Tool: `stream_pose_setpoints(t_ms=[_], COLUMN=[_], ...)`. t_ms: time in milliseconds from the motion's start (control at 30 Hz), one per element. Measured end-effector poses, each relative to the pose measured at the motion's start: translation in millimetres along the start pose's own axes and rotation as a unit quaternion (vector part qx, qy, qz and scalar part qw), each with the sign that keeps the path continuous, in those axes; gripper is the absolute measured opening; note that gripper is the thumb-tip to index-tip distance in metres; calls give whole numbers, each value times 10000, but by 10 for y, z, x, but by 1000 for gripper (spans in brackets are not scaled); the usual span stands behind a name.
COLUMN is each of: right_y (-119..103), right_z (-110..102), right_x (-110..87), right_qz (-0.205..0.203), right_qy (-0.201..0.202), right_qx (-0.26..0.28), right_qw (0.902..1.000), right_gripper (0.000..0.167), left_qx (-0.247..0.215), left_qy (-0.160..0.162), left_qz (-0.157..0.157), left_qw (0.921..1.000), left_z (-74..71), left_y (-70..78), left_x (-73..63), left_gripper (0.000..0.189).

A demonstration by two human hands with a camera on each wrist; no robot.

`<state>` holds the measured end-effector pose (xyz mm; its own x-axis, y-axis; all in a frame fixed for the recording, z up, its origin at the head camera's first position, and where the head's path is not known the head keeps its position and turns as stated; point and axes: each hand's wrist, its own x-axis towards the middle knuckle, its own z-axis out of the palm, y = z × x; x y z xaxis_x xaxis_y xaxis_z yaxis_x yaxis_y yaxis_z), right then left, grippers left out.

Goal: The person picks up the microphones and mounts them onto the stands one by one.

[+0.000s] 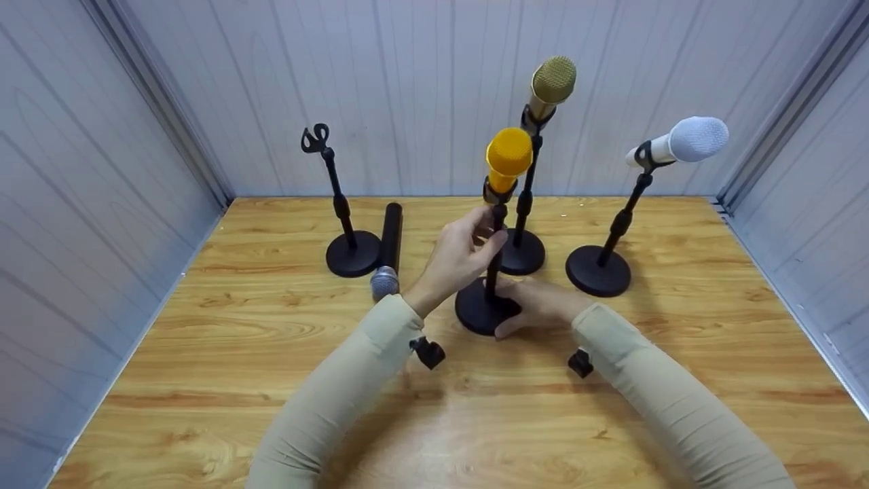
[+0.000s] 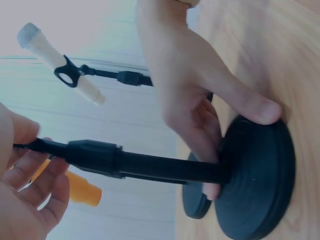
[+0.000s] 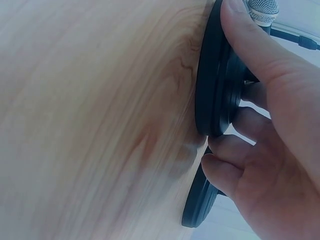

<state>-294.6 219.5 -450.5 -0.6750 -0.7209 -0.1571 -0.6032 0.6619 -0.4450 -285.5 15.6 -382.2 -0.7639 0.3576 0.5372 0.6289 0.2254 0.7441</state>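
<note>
A yellow microphone (image 1: 509, 155) sits head-up in the clip of a black desk stand (image 2: 165, 167). My left hand (image 1: 458, 255) pinches the stand's pole just below the clip, thumb on one side and fingers on the other. Down at the round base (image 1: 477, 314), my right hand (image 1: 543, 302) grips the rim; its thumb (image 3: 250, 42) lies along the near edge and its other fingers curl behind the pole. The base appears to rest on the wooden table. Close behind stands another stand with a gold microphone (image 1: 554, 81), its base partly hidden.
To the right, a white microphone (image 1: 696, 139) leans in its stand (image 1: 599, 272). On the left is a stand with a bare clip (image 1: 316, 139), beside a black microphone with a silver head (image 1: 390, 238) lying on the table (image 1: 224, 326). Panelled walls (image 1: 407, 95) enclose the table.
</note>
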Motion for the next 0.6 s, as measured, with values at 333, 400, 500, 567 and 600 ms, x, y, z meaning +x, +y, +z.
stream_pose_setpoints(t_ms=[333,400,500,567,600], right_y=[3,-1,-13,-23,-26], right_z=[1,-3,-12,-18,-20], right_x=[-5,-9,-14,-15,-14], right_qz=[232,264,329,379,404], right_qy=[-76,-82,-139,-190,-219], right_qx=[95,111,127,119,112], right_qw=[9997,9996,9993,9990,9989], right_gripper=[88,88,88,89,90], left_qx=[-285,-289,-269,-242,-220], left_qy=[1,-8,-38,-61,-71], left_qz=[-59,-33,-11,13,33], left_qw=[9996,9996,9996,9997,9997], left_z=[-22,-22,-22,-27,-29], left_y=[90,93,86,83,80], left_x=[46,53,54,49,47], left_gripper=[19,21,23,24,25])
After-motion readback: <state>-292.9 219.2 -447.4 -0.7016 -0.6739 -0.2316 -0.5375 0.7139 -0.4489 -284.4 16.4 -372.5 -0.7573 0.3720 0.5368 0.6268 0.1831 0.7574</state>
